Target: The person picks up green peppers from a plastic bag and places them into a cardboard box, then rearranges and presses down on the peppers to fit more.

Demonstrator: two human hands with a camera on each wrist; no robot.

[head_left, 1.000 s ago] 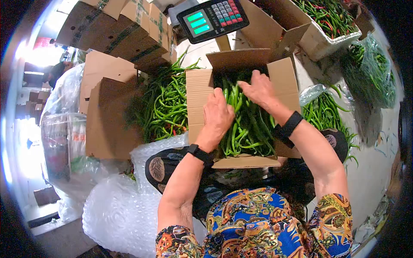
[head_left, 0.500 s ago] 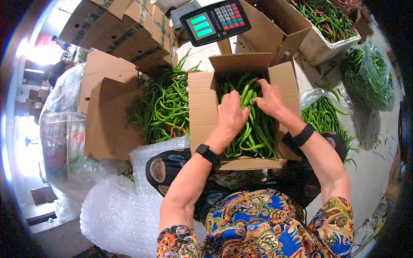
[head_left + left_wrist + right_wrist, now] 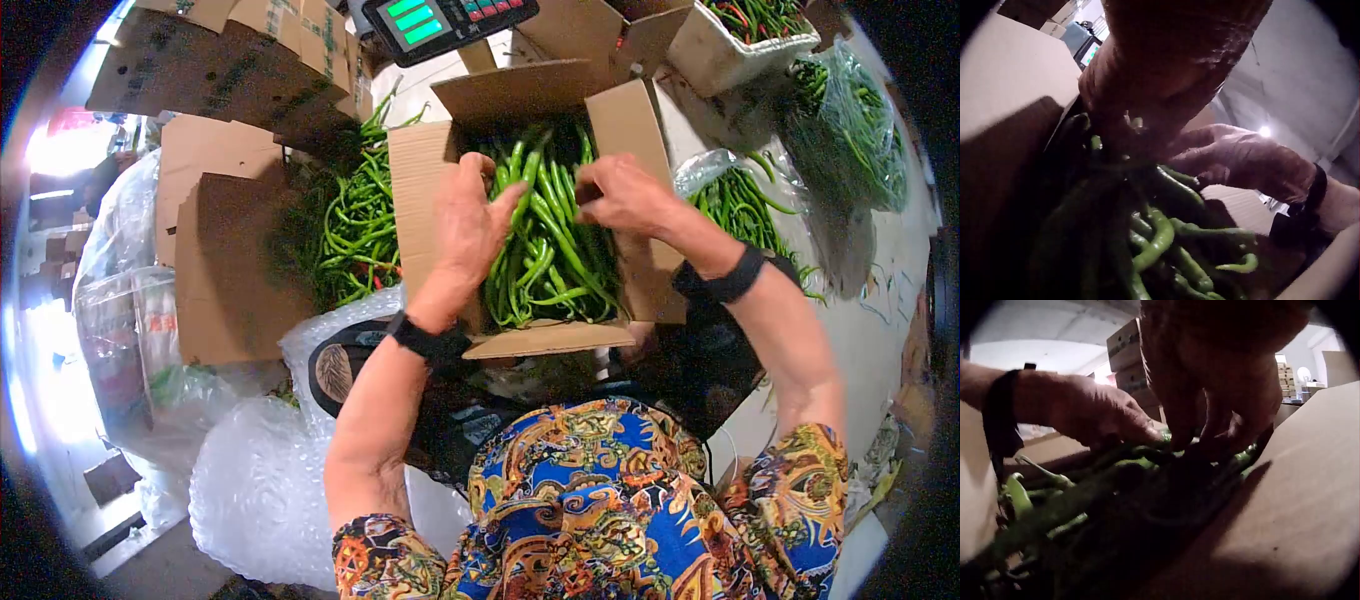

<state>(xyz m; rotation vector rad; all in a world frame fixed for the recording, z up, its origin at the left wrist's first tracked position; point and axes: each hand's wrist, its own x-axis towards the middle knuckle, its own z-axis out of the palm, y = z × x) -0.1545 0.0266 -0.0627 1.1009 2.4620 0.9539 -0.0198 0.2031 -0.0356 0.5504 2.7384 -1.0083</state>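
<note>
Long green chili peppers fill an open cardboard box between the person's knees. My left hand is at the box's left side, thumb spread from the fingers and touching the peppers. Across from it, my right hand bends its fingers down along the right side of the pile. In the right wrist view, the right fingers reach down among the peppers; I cannot tell whether they pinch any. Shadow hides the left fingertips in the left wrist view.
A digital scale display stands behind the box. Loose green peppers lie to the left, beside cardboard and bubble wrap. Bagged peppers are at the right, with a white foam box of peppers farther back.
Half a second ago both hands were close together over a bunch of peppers; now they are apart at opposite sides of the box, with the peppers between them. The head view has shifted.
</note>
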